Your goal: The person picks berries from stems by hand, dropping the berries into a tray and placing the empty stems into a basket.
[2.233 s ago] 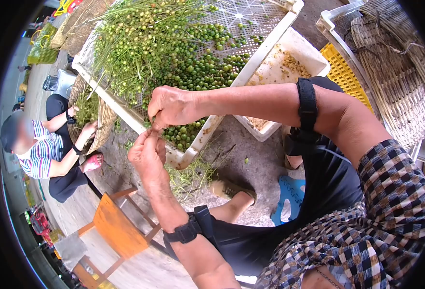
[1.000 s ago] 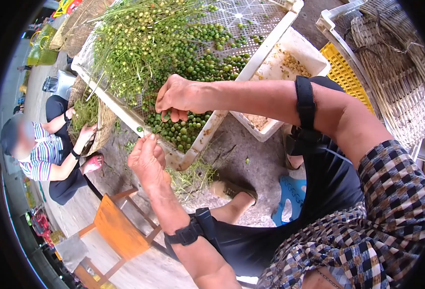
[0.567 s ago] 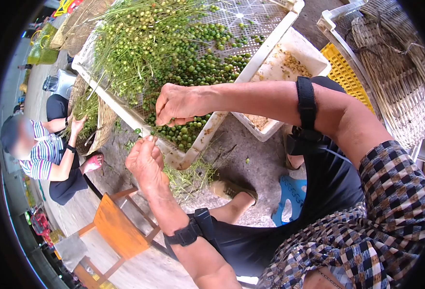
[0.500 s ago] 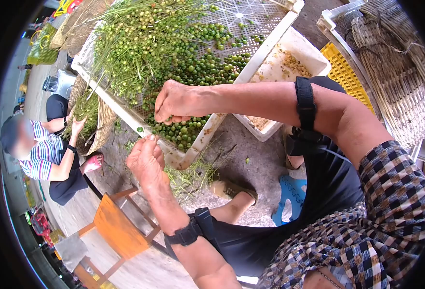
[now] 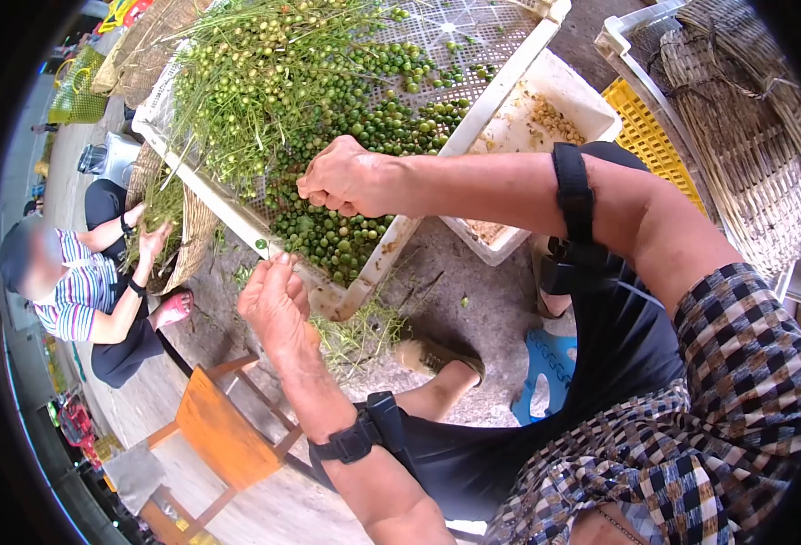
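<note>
My left hand [image 5: 275, 298] is closed in a pinch beside the corner of a white plastic crate [image 5: 208, 211]. Just past its fingertips is a single green berry [image 5: 262, 243], seemingly on a thin stem the fingers grip. My right hand [image 5: 346, 177] is closed too, held over loose green berries [image 5: 323, 243] in the crate; what its curled fingers hold, if anything, is hidden. A heap of stems with berries attached [image 5: 246, 82] fills the far left of the crate, and picked berries lie spread over its mesh bottom.
Right of the crate is a white tub [image 5: 591, 102] with yellowish bits inside, then a yellow crate [image 5: 646, 136] and woven baskets [image 5: 736, 127]. A wooden chair [image 5: 223, 427] stands lower left. Another person [image 5: 92, 282] sits at the left, handling stems by a basket.
My right hand has lifted slightly away from my left hand, and its fingers have curled in more. The left hand is nearly still.
</note>
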The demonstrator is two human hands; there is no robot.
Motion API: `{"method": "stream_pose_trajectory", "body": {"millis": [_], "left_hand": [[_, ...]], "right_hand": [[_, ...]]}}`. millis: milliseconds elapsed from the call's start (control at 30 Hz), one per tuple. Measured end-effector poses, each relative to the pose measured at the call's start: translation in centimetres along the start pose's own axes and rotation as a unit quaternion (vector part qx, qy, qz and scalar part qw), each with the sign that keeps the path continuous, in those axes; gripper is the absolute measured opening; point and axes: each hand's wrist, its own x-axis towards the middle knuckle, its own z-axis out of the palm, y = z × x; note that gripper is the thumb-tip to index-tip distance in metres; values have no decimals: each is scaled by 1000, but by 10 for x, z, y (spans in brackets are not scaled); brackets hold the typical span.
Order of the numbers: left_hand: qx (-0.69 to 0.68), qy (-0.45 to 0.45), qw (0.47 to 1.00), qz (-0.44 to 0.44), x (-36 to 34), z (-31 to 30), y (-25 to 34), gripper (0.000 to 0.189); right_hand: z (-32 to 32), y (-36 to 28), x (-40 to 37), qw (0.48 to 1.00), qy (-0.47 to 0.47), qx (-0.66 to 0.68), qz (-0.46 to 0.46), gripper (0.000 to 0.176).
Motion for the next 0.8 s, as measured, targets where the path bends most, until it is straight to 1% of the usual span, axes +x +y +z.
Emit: {"method": "stream_pose_trajectory", "body": {"millis": [33, 67, 100, 133, 200, 233, 267, 300, 333, 367, 400, 433, 467, 500, 533, 567, 600, 633, 700, 733, 800], "left_hand": [[-1, 0, 1000, 0, 1, -1, -1, 6], [0, 7, 1000, 0, 1, -2, -2, 6], [3, 14, 1000, 1, 1, -2, -1, 6], [4, 15, 1000, 0, 0, -3, -2, 6], [-11, 2, 1000, -1, 2, -3, -2, 6], [-11, 2, 1000, 0, 2, -3, -2, 6], [-3, -1, 1000, 2, 2, -3, -1, 7], [5, -4, 1000, 4, 1, -3, 0, 7], [6, -4, 1000, 4, 0, -2, 0, 7], [18, -2, 1000, 8, -1, -1, 0, 7], [30, 1, 999, 12, -2, 0, 0, 8], [30, 0, 999, 12, -4, 1, 1, 8], [27, -1, 999, 19, -6, 3, 2, 8], [23, -2, 999, 26, -6, 4, 3, 8], [23, -2, 999, 25, -6, 4, 3, 8], [16, -6, 1000, 22, -5, 4, 2, 8], [9, -9, 1000, 18, -5, 3, 2, 8], [10, -9, 1000, 18, -4, 2, 2, 8], [1, -14, 1000, 14, -1, -2, -1, 7], [0, -13, 1000, 13, 0, -3, -3, 7], [-10, -19, 1000, 4, 1, -5, -4, 7]], "right_hand": [[-4, 2, -2, 971, -13, 221, 93, 13], [-14, -2, -3, 884, -25, 430, 180, 15], [-33, -17, -6, 863, -42, 456, 210, 21], [-49, -35, -9, 863, -43, 457, 211, 21], [-73, -61, -15, 850, -75, 487, 184, 27], [-77, -66, -16, 858, -93, 476, 169, 26], [-67, -60, -15, 858, -92, 476, 169, 26], [-49, -49, -12, 875, -82, 465, 107, 24], [-45, -47, -9, 888, -70, 452, 46, 22], [-42, -42, -9, 899, -101, 422, 64, 16], [-37, -37, -8, 899, -100, 422, 65, 16], [-26, -30, -5, 975, 16, 197, -107, 14], [-15, -24, -4, 953, 130, -49, -268, 11], [-13, -26, -3, 969, 52, 217, -101, 8], [-14, -25, -3, 970, 52, 217, -101, 8], [-16, -24, -2, 909, 21, 405, 99, 8], [-16, -22, -1, 775, -12, 561, 291, 9], [-12, -17, -1, 775, -12, 561, 292, 9], [-5, -6, -1, 782, 0, 587, 212, 11], [-7, -7, -1, 782, -1, 586, 213, 11], [-15, -10, -2, 860, -83, 475, 167, 12]]}}
